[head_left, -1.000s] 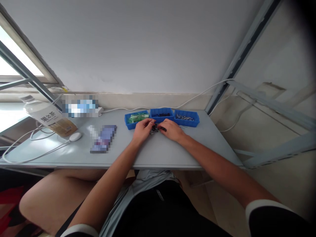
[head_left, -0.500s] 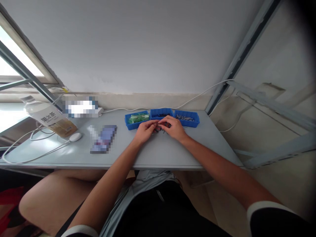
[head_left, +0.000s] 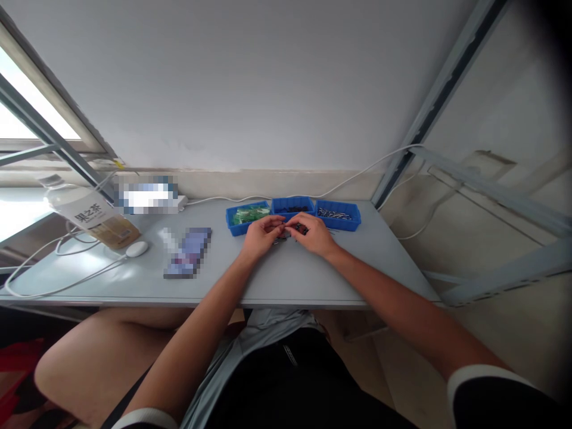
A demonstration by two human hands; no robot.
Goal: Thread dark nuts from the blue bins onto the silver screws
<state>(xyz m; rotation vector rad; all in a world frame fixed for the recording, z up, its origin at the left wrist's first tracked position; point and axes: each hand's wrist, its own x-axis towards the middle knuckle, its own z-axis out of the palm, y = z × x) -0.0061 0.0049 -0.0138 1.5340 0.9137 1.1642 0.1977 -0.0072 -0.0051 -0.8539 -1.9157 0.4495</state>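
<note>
My left hand (head_left: 263,234) and my right hand (head_left: 311,231) meet over the table, thumbs and forefingers pinched and almost touching. Whatever they hold between the fingertips is too small to make out. Small dark pieces (head_left: 279,241) lie on the tabletop just under the hands. Behind them stand three blue bins side by side. Green pieces fill the left bin (head_left: 241,229), dark pieces lie in the middle bin (head_left: 279,202), and thin metallic pins or screws are in the right bin (head_left: 353,225). The right hand partly covers the middle bin's front.
On the grey table (head_left: 250,286), a pixelated flat object (head_left: 190,253) lies left of my forearms. Farther left are a tilted drink bottle (head_left: 89,211), a white round device (head_left: 136,249) with cables, and a blurred box (head_left: 147,195). A metal post (head_left: 433,107) rises at right.
Both hands stay over the same spot, fingertips together. The fingers have shifted slightly, with the left fingers a little more raised. The bins have not moved.
</note>
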